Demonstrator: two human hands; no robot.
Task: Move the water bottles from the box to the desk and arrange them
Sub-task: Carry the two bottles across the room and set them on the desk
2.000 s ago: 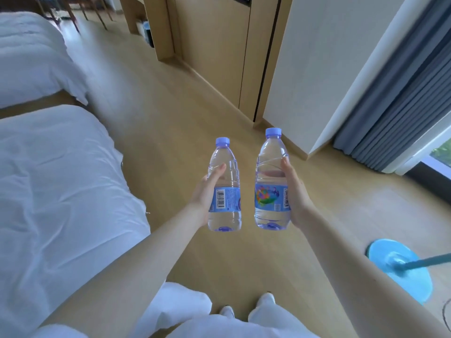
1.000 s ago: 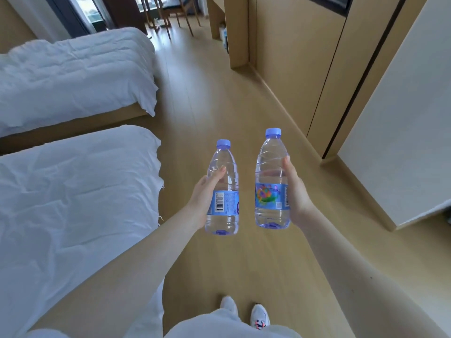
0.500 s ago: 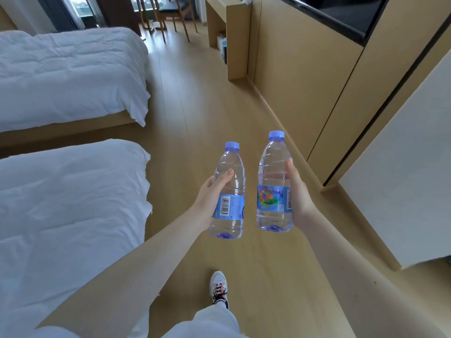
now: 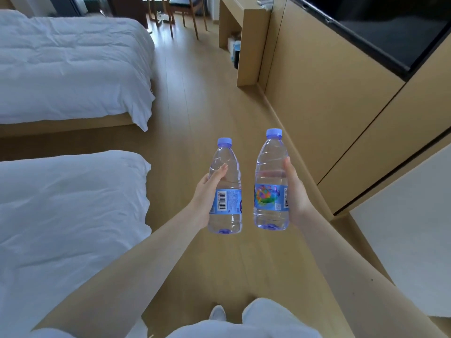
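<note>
I carry two clear water bottles with blue caps upright in front of me, above the wooden floor. My left hand (image 4: 207, 191) grips the left bottle (image 4: 225, 189), whose barcode label faces me. My right hand (image 4: 295, 191) grips the right bottle (image 4: 269, 181), which shows a colourful label and sits slightly higher. The two bottles are a small gap apart. A wooden desk (image 4: 244, 18) stands far ahead on the right. No box is in view.
Two beds with white covers, one near (image 4: 68, 215) and one far (image 4: 73, 64), line the left side. A wooden wall unit (image 4: 329, 93) with a dark screen (image 4: 390, 28) runs along the right. Chairs (image 4: 175, 13) stand at the far end. The floor aisle runs between them.
The view has swung left and moved down the aisle; the curtain and blue floor item dropped out, the desk and screen came into sight. Both bottles stay gripped the same way.
</note>
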